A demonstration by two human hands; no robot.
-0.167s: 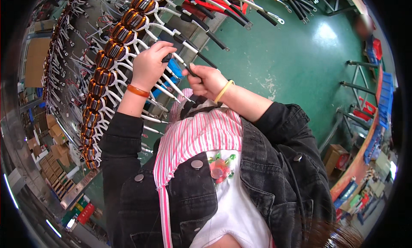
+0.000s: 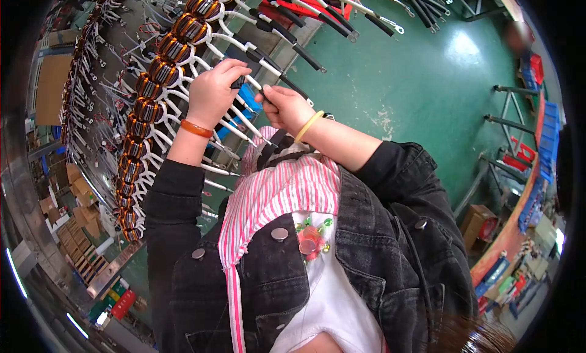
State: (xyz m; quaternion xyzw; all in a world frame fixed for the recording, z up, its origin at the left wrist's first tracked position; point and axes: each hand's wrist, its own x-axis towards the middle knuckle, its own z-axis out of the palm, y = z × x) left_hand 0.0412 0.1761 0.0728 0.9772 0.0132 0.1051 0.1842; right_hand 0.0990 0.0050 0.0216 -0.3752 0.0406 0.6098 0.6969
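A long row of copper-wound coils (image 2: 148,110) runs down the left, with white sleeved leads (image 2: 243,114) sticking out to the right. My left hand (image 2: 210,93) is closed beside the leads. Its thumb and fingers hold a small black piece (image 2: 238,82), perhaps cut tubing; the fingers hide part of it. My right hand (image 2: 288,109) pinches a dark sleeve at the end of a white lead (image 2: 254,82), mostly covered by the fingertips. Farther up, other leads carry black sleeves (image 2: 308,57), some with metal ring terminals (image 2: 399,29) at their tips.
Behind the leads are a red bin (image 2: 317,10) and a blue object (image 2: 229,128). A second coil row (image 2: 79,66) stands farther left. At right are metal stand legs (image 2: 510,118), blue trays (image 2: 548,139) and a cardboard box (image 2: 477,223) on the green floor (image 2: 390,84).
My right hand has shifted slightly left and up along the lead, toward my left hand. The left hand stays nearly where it was, holding the black piece.
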